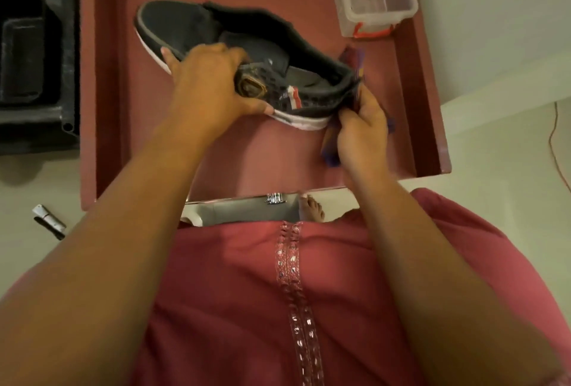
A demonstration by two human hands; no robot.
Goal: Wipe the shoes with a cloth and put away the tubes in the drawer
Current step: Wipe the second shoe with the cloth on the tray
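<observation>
Shoe (216, 33) over red drawer (429, 126), pale floor (494, 45)

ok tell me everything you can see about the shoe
The shoe is a dark grey slip-on sneaker with mesh-like sides, a white sole and a red and white tab near the heel. It lies diagonally over the red drawer, toe pointing away. The left hand grips its middle; the right hand presses a purple cloth against the heel.

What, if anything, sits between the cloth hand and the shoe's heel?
Nothing visible. The right hand presses the purple cloth directly against the heel of the dark shoe, which the left hand holds above the red drawer.
</observation>
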